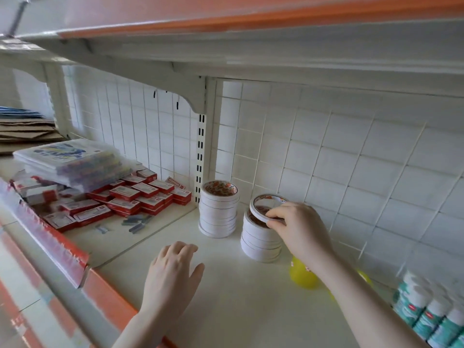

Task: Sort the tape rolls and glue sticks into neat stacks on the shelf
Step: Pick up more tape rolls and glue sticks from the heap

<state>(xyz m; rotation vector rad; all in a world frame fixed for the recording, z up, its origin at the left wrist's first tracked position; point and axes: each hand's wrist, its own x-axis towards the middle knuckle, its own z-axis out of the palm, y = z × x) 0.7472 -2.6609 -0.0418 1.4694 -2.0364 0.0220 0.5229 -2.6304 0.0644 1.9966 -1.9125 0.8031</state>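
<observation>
Setting 1 tape roll on the right stack of the shelf

The right hand point(292, 222) pinches a thin tape roll point(266, 205) by its rim, tilted over the right stack point(261, 243); the left hand point(173, 275) hovers with relaxed, empty fingers above the shelf point(226, 297). The roll looks light and stiff, a hollow ring, so I think the outer rim is the best place to hold, and the stack may slide if pushed. A second stack point(219, 209) stands just beside. The arm hides part of the yellow things point(302, 276), and the glue sticks point(431, 315) are cut off at the right edge.
</observation>
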